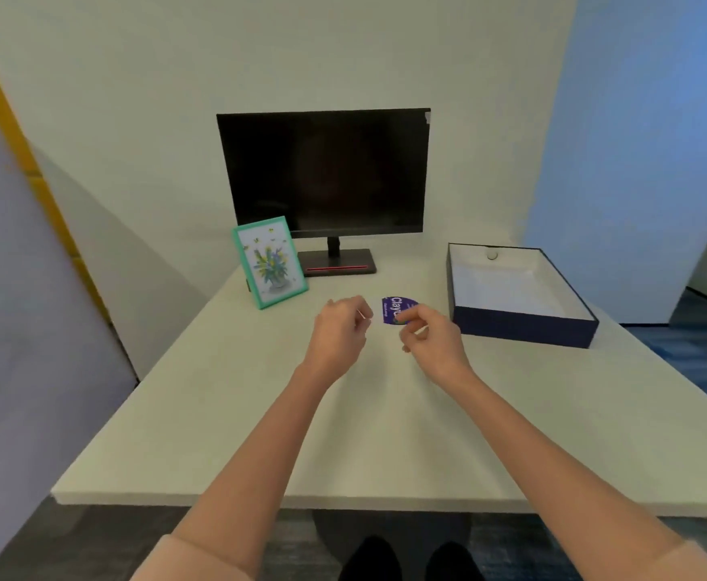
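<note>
The purple-and-white packet point(390, 310) is held above the middle of the table point(259, 413), between both hands. The left hand point(339, 333) pinches its pale left edge, which is hard to make out against the table. The right hand point(431, 335) grips its right side, and the curled fingers hide that edge and cut the print off after "Clay". To the far right stands an open box point(519, 325). The small round object point(491, 255) inside it is too small to identify.

Bright, even room light, soft picture.
A blue cast tints the right wall point(636, 140). The monitor point(324, 174) screen holds a faint reflection. Straight lines lean toward the frame's edges, and print on the purple card point(391, 309) is smeared.
</note>
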Tool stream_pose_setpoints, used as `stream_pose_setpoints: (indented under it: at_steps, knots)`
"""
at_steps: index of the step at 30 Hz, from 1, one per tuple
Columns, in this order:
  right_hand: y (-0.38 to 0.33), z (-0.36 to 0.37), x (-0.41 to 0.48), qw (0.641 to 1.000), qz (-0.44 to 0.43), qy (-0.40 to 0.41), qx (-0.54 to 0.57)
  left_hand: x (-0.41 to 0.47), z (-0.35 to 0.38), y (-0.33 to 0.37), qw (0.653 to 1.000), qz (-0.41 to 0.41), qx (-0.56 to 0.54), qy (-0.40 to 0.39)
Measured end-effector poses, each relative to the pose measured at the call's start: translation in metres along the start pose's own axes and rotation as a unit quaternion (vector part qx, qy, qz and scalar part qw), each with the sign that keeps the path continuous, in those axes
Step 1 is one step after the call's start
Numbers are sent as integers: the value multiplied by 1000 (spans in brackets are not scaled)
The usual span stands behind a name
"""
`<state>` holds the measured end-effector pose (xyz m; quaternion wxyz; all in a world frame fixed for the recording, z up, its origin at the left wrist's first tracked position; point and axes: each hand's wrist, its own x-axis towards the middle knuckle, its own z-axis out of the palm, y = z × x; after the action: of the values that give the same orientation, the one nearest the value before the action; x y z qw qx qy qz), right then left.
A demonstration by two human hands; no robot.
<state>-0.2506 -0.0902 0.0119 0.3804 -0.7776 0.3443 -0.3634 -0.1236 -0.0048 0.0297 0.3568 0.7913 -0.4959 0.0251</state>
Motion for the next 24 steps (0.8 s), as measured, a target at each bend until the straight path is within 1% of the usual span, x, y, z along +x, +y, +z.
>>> stream_pose_setpoints:
  at_steps: [3,4,5,6,8,10,13,16,19,22,24]
  knots:
    - [7,39,2,998,-7,-55,19,-6,-14,-45,999,-26,31,8]
    - [12,49,4,997,-15,-82,-6,-9,-18,-60,999,-34,41,7]
    - [17,59,6,991,-26,-117,-58,-12,-22,-76,998,-43,51,-1]
    - [23,69,8,978,-37,-160,-130,-17,-26,-92,997,-55,61,-10]
    - [31,81,11,931,-52,-241,-269,-26,-35,-117,994,-77,73,-21]
    - [36,91,14,892,-67,-282,-348,-35,-46,-138,992,-95,85,-17]
    - [38,102,16,869,-73,-307,-382,-43,-60,-162,988,-114,100,-14]
    - [35,107,17,861,-86,-308,-396,-51,-69,-177,987,-122,102,-15]
    - [25,109,8,848,-123,-313,-409,-60,-72,-187,985,-126,115,-26]
    - [12,111,-12,831,-165,-348,-401,-67,-72,-193,978,-129,151,-59]
    - [7,107,-21,836,-156,-351,-391,-69,-70,-193,969,-142,171,-109]
